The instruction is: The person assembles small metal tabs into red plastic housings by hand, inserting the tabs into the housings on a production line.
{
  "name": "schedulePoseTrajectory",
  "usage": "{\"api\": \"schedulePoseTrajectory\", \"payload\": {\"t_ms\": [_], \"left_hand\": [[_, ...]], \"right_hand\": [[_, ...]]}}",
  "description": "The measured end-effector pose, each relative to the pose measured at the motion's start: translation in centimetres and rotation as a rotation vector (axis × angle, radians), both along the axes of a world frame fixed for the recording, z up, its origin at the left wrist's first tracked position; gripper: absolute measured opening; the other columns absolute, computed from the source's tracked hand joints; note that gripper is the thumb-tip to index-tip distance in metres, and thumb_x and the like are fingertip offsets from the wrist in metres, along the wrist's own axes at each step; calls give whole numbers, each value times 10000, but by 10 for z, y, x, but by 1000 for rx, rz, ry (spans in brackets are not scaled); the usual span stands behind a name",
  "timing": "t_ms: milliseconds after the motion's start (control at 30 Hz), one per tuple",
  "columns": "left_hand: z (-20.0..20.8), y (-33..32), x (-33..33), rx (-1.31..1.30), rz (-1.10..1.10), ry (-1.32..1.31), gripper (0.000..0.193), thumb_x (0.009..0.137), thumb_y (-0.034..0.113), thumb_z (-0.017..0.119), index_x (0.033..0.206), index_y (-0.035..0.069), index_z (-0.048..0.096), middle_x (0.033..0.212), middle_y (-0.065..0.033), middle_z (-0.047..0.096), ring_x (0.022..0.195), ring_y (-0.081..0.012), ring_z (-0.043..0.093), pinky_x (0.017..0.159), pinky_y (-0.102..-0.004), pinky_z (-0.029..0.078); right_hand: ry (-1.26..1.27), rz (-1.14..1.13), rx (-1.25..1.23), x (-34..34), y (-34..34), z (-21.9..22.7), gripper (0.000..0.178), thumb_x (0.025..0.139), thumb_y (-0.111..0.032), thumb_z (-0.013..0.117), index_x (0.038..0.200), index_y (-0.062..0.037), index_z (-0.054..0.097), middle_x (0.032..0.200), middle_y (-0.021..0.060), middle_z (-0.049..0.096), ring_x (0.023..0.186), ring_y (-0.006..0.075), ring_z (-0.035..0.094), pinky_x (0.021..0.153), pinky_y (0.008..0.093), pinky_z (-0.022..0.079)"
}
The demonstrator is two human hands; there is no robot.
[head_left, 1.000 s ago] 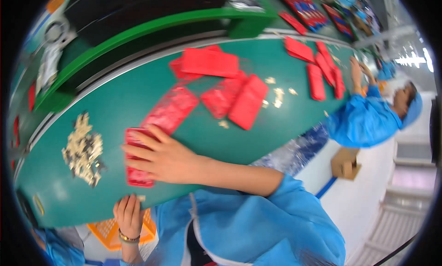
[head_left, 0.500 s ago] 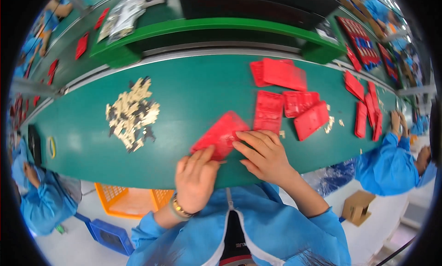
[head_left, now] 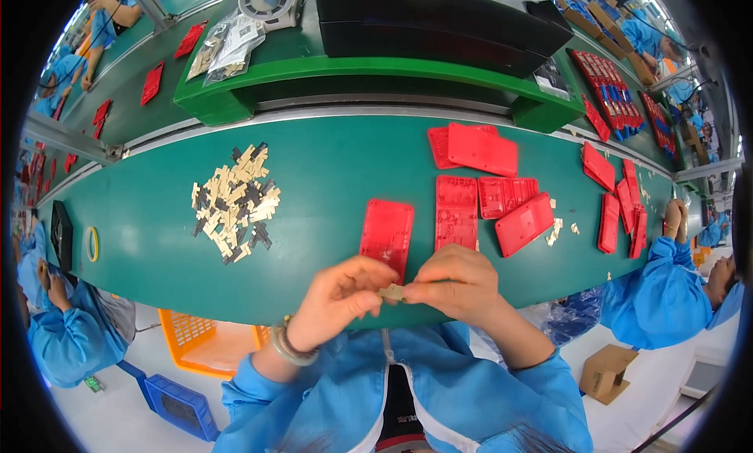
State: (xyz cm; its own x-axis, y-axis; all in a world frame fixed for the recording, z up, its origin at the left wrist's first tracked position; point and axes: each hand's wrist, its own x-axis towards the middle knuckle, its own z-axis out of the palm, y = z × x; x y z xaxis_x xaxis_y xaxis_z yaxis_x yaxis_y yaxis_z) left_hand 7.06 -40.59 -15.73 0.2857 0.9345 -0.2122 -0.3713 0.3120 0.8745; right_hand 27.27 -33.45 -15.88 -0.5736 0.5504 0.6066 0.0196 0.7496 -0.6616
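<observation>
Small beige piece (head_left: pixel 391 293) above the near edge of the green table (head_left: pixel 329 155), between the two hands. We observe its right end pinched between thumb and fingers of the right hand (head_left: pixel 459 284); the left hand (head_left: pixel 341 296) is half curled, its thumb at the piece's left end, though we cannot tell whether it grips. Just beyond lies a red shell (head_left: pixel 388 229), partly hidden by the fingers. To the right we note further red shells (head_left: pixel 506 198), some overlapping; farther right, more lie near a co-worker (head_left: pixel 655 284) in blue. To the left we find a heap of beige and black pieces (head_left: pixel 235 202) and, farther left, a yellow ring (head_left: pixel 92 244). Along the far side we see a green shelf (head_left: pixel 376 67) bearing a black box (head_left: pixel 423 29)
</observation>
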Motion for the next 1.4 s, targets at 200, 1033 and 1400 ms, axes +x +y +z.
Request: {"api": "schedulePoseTrajectory", "payload": {"t_ms": [200,1033,1400], "left_hand": [[0,7,-7,-85,-127,-79,111,951,115,572,969,13,612,780,-54,662,632,-62,572,531,-179,427],[2,5,21,1251,153,868,85,734,57,707,804,52,659,1069,-106,658,927,-273,596,764,-321,464],[-6,29,28,1609,263,1090,132,701,76,661,819,20,645,856,-119,673,734,-210,604,640,-310,484]], "right_hand": [[-65,-6,396,5,11,16,240,634,-71,804,862,-86,728,842,29,637,660,176,611,566,279,483],[-191,-280,-68,34,-25,16,211,733,35,671,931,-36,663,819,73,659,605,187,623,516,265,500],[-275,-648,-156,86,-6,14,306,698,-12,744,984,-59,647,999,87,599,909,263,590,761,347,492]]}}
